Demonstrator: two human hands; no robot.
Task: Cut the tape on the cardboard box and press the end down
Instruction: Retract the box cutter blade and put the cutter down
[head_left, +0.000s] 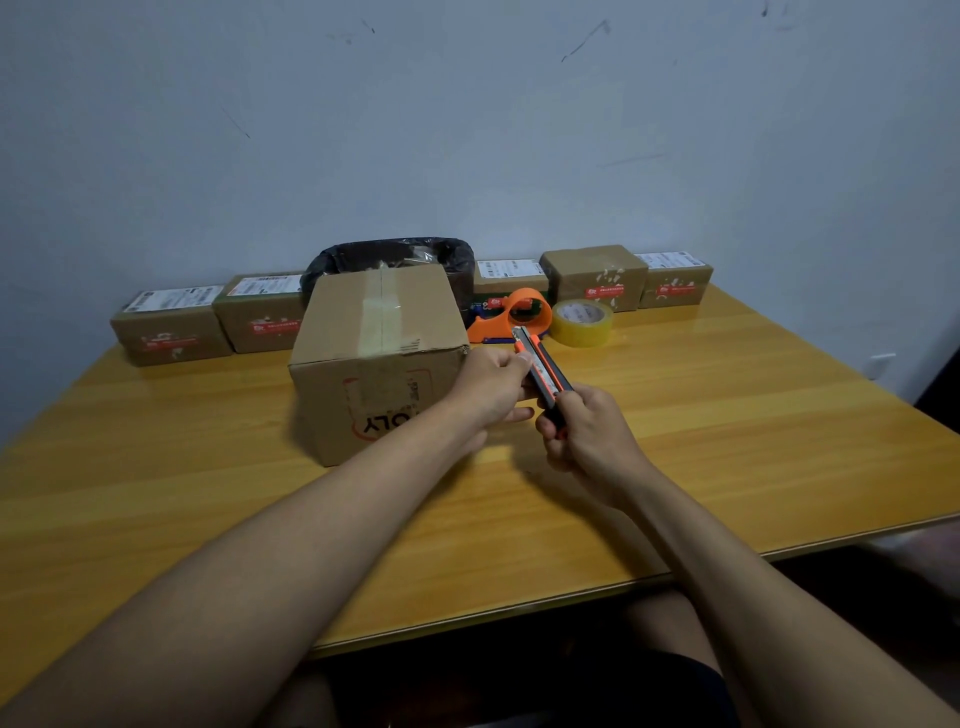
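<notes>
A cardboard box (374, 358) stands in the middle of the wooden table (727, 415), with a strip of clear tape (378, 312) running along its top seam. Just right of the box, both hands hold an orange and black utility knife (543, 371). My right hand (587, 436) grips its lower handle. My left hand (491, 387) pinches its upper part, with the thumb on the slider near the tip. The knife points up and away, apart from the box. I cannot tell whether the blade is out.
An orange tape dispenser (519, 312) and a roll of yellowish tape (582, 322) lie behind the hands. Several small labelled parcels (171, 327) line the back edge against the wall. A bin with a black bag (395, 254) stands behind the box.
</notes>
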